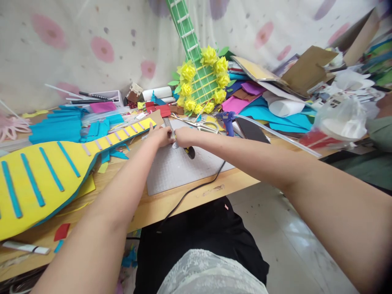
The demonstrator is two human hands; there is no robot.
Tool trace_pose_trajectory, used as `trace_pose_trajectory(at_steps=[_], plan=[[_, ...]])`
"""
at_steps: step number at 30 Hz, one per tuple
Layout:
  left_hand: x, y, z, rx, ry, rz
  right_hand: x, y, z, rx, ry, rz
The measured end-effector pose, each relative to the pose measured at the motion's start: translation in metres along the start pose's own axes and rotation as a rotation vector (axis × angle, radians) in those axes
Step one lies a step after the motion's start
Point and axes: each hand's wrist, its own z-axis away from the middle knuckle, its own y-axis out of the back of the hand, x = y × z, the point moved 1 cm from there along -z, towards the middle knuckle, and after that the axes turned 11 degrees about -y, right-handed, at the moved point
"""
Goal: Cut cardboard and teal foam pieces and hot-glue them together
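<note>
My left hand (pixel 159 135) presses down at the far edge of the grey cutting mat (pixel 196 171), its fingers on a metal ruler (pixel 167 122). Close beside it, my right hand (pixel 183 137) is closed around a utility knife (pixel 190 152) whose black and yellow end sticks out below the fist. The blade and whatever lies under it are hidden by my hands. Left of my hands is a yellow paper guitar (pixel 39 179) with blue and pale purple strips; its neck end and a piece of brown cardboard (pixel 157 116) reach up to my left hand.
A green paper guitar (pixel 203 87) with yellow flowers leans at the back. Scissors (pixel 208 125) and a blue glue gun (pixel 228 122) lie past the mat. A black cable (pixel 190 191) crosses the mat's edge. Blue paper (pixel 56 126) and a scrap pile (pixel 275 106) flank the workspace.
</note>
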Motion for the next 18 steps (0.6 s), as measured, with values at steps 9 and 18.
trace_pose_trajectory(at_steps=[9,18], plan=[[0.001,0.001,0.0,-0.002,0.002,-0.006,-0.001,-0.001,0.014,-0.004,-0.062,0.013],[0.0,-0.001,-0.001,0.017,0.002,-0.012,-0.001,-0.006,0.026,-0.014,-0.039,0.005]])
